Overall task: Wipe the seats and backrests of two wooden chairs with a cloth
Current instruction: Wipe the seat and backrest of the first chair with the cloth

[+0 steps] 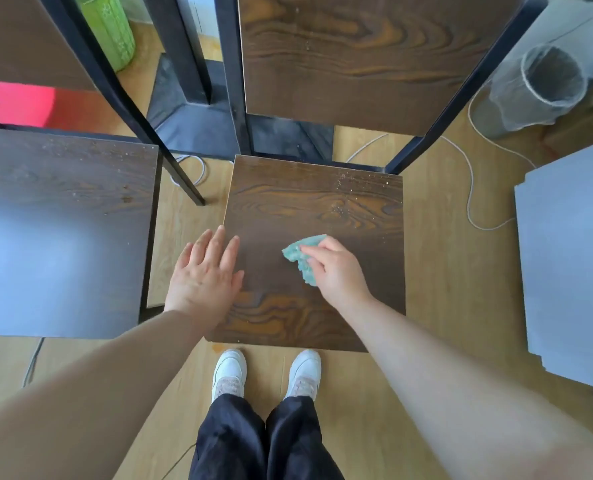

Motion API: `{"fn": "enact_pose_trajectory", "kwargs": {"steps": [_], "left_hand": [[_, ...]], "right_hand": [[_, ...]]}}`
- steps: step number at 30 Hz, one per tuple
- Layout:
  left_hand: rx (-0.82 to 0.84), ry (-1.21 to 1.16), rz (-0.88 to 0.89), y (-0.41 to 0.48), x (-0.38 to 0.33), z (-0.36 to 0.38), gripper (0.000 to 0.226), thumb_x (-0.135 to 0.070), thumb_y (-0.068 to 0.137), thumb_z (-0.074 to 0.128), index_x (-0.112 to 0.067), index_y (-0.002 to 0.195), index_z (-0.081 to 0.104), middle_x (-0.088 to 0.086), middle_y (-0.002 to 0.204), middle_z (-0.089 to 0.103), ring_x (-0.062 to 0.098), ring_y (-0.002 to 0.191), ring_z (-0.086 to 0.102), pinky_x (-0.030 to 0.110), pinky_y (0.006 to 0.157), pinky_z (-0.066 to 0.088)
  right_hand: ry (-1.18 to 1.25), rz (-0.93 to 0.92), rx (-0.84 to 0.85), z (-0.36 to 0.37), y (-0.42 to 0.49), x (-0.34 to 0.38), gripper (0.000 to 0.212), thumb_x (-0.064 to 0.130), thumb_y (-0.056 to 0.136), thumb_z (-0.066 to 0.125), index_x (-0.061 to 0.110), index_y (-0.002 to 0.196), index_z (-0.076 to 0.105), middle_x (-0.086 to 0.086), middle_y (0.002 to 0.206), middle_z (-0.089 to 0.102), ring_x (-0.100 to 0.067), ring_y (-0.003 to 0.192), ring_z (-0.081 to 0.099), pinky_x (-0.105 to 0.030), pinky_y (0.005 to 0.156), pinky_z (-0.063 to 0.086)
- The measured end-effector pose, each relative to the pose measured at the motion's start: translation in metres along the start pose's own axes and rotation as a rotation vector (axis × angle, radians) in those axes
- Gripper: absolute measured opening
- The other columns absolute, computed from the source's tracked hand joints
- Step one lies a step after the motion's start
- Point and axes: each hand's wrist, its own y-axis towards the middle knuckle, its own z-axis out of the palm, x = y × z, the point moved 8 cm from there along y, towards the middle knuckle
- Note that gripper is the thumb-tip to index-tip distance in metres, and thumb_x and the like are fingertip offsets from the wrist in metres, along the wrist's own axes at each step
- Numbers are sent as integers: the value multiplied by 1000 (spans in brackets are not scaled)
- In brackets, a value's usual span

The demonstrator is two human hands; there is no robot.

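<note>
A dark wooden chair stands in front of me, its seat (308, 209) speckled with crumbs near the back right and its backrest (360, 60) rising beyond in a black metal frame. My right hand (336, 268) grips a crumpled teal cloth (300, 256) and holds it down on the middle of that seat. My left hand (206, 268) lies flat with straight fingers over the seat's left edge. A second wooden chair's seat (63, 216) sits to the left, dusty along its far edge, with its backrest (21, 39) at the top left.
A grey tabletop (572, 265) juts in on the right. A mesh waste bin (544, 84) stands at the back right, with a white cable (471, 188) looping over the wooden floor. A green roll (111, 29) and a pink object (14, 102) sit behind the left chair.
</note>
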Motion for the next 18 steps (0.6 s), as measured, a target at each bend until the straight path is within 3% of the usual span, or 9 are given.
{"fn": "enact_pose_trajectory", "kwargs": {"steps": [4, 10, 15, 18], "left_hand": [[-15, -2, 18, 30, -12, -11, 60, -40, 96, 45, -13, 149, 33, 14, 156, 30, 32, 143, 27, 48, 115, 28], [7, 21, 28, 68, -27, -12, 63, -44, 97, 40, -18, 153, 25, 9, 160, 22, 27, 147, 20, 44, 118, 21], [-3, 6, 46, 87, -29, -7, 63, -40, 91, 56, -14, 146, 40, 12, 153, 37, 30, 141, 34, 48, 113, 32], [-7, 15, 55, 93, -28, -4, 62, -41, 92, 55, -14, 146, 41, 11, 153, 37, 30, 140, 34, 48, 113, 33]], "right_hand": [[-46, 170, -102, -50, 59, -44, 29, 18, 100, 50, 20, 124, 66, 9, 114, 51, -10, 98, 53, -12, 78, 43], [-145, 198, -194, -94, 124, -72, 30, 16, 99, 50, 14, 126, 64, -2, 121, 56, -19, 104, 56, -20, 80, 43], [-166, 177, -168, -97, 163, -79, 31, 15, 100, 48, 14, 127, 63, 0, 126, 56, -19, 104, 57, -25, 84, 50], [-133, 216, -161, -94, 176, -86, 31, 18, 100, 49, 16, 128, 61, 1, 126, 55, -16, 106, 56, -20, 79, 47]]}}
